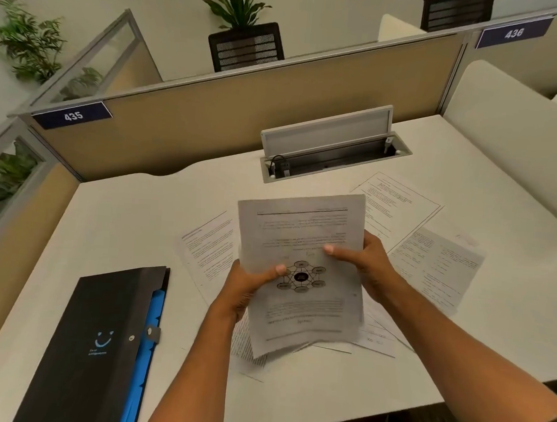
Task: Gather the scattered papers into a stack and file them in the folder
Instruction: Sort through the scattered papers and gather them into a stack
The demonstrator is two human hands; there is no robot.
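**A:** Both forearms reach in from the near edge of the pale white desk (pixel 390 377), converging at the middle. The left hand (pixel 245 291) grips the left edge of a thin stack of white printed sheets (pixel 299 314), thumb lying across the top page beside a round spoked diagram, the other fingers curled behind the paper.

**B:** And the right hand (pixel 366 259) holds the opposite edge, higher up, thumb pressed flat on the print, fingers wrapped round the back. So both hands are closed on the same bundle, which is lifted off the desk and tilted toward the camera, its text upside down to us.

**A:** Look at the bottom corners: they don't line up, the sheets fan out a little below the left wrist.

**B:** Loose pages lie on the desk all round the hands. One white text page (pixel 207 248) sits flat just left of the left hand. Beyond the right hand lies a bordered white page (pixel 399 206), and to the right of that hand a two-column printed sheet (pixel 438 265).

**A:** More overlapping sheets (pixel 377 339) rest under the right forearm, partly hidden by the bundle.

**B:** The black expanding folder with blue dividers (pixel 103 340) lies well to the left of the left forearm, flat on the desk, a small smile printed on its cover, blue tabs showing along its right side. Neither hand touches it.
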